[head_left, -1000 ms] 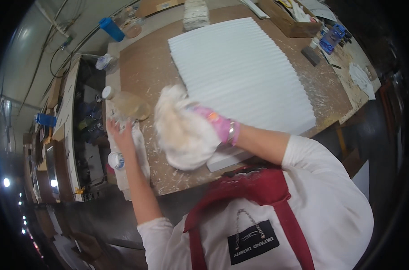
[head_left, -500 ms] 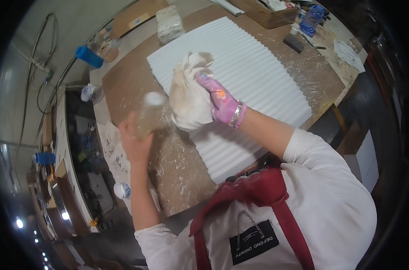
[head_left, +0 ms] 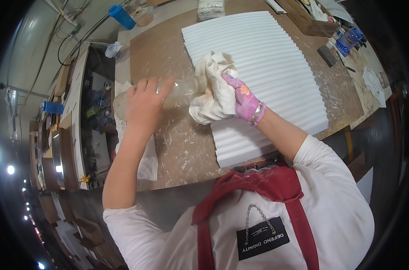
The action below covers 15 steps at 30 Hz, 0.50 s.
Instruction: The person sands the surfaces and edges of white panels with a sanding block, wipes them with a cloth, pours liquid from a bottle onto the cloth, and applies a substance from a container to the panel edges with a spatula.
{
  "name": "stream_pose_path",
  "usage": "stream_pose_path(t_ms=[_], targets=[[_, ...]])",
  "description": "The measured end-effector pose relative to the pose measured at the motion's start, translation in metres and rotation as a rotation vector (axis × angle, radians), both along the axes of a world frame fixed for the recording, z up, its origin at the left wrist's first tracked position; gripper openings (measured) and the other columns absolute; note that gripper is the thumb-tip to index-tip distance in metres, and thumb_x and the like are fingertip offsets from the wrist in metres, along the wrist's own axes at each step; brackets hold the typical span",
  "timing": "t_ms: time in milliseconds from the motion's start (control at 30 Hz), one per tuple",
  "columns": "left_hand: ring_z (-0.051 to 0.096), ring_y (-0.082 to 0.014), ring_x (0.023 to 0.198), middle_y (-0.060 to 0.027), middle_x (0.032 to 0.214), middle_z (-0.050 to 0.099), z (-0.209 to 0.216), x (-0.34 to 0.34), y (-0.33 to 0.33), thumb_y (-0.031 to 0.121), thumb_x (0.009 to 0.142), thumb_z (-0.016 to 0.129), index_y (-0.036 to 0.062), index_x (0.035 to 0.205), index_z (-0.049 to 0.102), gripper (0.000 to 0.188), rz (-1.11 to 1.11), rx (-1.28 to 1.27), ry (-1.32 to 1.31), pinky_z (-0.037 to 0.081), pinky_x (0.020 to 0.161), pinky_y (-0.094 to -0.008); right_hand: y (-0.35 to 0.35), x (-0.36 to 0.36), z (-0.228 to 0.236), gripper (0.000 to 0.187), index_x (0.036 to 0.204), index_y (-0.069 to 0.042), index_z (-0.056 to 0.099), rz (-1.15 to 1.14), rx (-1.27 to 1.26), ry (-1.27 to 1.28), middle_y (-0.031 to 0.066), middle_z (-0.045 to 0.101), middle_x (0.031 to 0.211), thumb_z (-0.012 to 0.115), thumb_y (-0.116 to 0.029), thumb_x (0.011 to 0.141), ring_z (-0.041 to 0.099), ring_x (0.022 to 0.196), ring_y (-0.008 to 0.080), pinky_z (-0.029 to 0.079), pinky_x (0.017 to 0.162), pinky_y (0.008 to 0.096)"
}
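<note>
My bare left hand is wrapped round a clear plastic bottle, tipped onto its side. The bottle's neck end points right and touches a crumpled white cloth. My right hand, in a pink flowered glove, grips that cloth, thumb on top; its other fingers are hidden behind the folds. Beneath the cloth and right hand lies a white ribbed panel, its near end close to my apron.
The panel rests on a scuffed brown board. At the far right are a wooden box, a dark block and a blue bottle. A blue cup and a wrapped white block stand at the back.
My left hand has tipped the bottle from upright to sideways and brought its neck against the cloth. The view has shifted, so the panel appears farther right and higher.
</note>
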<state>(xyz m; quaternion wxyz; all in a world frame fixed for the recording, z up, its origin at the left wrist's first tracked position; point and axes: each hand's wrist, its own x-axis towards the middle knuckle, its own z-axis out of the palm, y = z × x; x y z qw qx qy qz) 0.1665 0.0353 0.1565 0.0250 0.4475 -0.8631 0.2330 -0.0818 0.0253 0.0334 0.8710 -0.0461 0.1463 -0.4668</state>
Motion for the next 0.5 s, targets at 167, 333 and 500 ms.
stream_pose_path(t_ms=[167, 333, 500], targets=[[0.056, -0.0232, 0.104, -0.0054, 0.114, 0.059, 0.007, 0.003, -0.002, 0.002, 0.068, 0.070, 0.0249, 0.133, 0.054, 0.071, 0.048, -0.038, -0.064, 0.042, 0.082, -0.0386, 0.000, 0.003, 0.006, 0.057, 0.133, -0.006, 0.051, 0.101, 0.024, 0.021, 0.0147, 0.060, 0.124, 0.063, -0.043, 0.092, 0.059, 0.114, 0.0273, 0.046, 0.102, 0.0374], [0.056, -0.0231, 0.102, -0.0059, 0.110, 0.059, 0.012, -0.015, 0.005, 0.001, 0.070, 0.067, 0.0250, 0.133, 0.054, 0.068, -0.029, 0.002, -0.081, 0.041, 0.082, -0.0386, -0.005, 0.014, -0.018, 0.056, 0.133, -0.005, 0.050, 0.028, -0.184, 0.008, 0.0119, 0.060, 0.123, 0.059, -0.045, 0.095, 0.057, 0.116, 0.0245, 0.045, 0.103, 0.0373], [0.055, -0.0230, 0.102, -0.0061, 0.108, 0.058, 0.018, -0.008, 0.039, 0.002, 0.071, 0.067, 0.0247, 0.132, 0.054, 0.066, -0.014, 0.068, -0.085, 0.041, 0.081, -0.0382, -0.007, -0.004, -0.005, 0.048, 0.131, -0.006, 0.053, 0.113, -0.009, -0.003, 0.0117, 0.061, 0.125, 0.060, -0.037, 0.096, 0.059, 0.115, 0.0266, 0.046, 0.103, 0.0398]])
